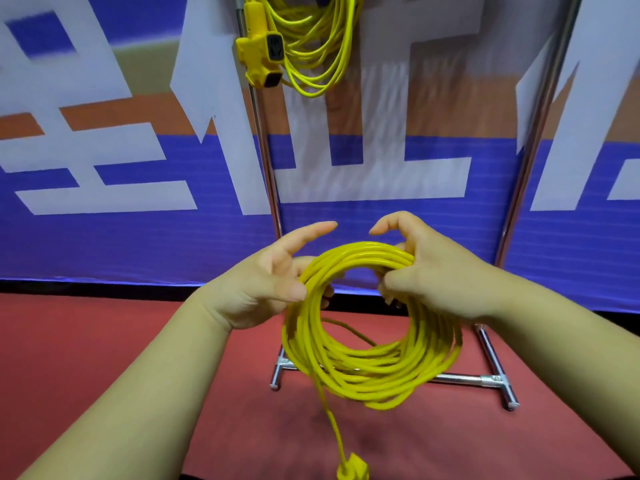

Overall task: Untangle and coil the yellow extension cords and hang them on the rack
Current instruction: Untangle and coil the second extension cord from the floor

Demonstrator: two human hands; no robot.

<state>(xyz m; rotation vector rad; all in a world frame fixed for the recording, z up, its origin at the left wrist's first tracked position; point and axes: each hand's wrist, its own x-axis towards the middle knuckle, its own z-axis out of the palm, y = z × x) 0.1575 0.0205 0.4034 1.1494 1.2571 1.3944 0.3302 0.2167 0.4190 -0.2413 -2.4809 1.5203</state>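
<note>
We hold the coiled yellow extension cord before the base of the chrome tube rack, left hand pinching its left side, forefinger straight, right hand with fingers curled round its top. A second yellow cord bundle hangs near the rack's top.

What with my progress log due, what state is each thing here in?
Coiled cord: looped, held up by both hands.
Plug: dangling below the coil.
Left hand: grips the coil's left side.
Right hand: grips the coil's upper right.
Hung cord: coiled, hanging on the rack.
Rack: standing on the floor.
</note>
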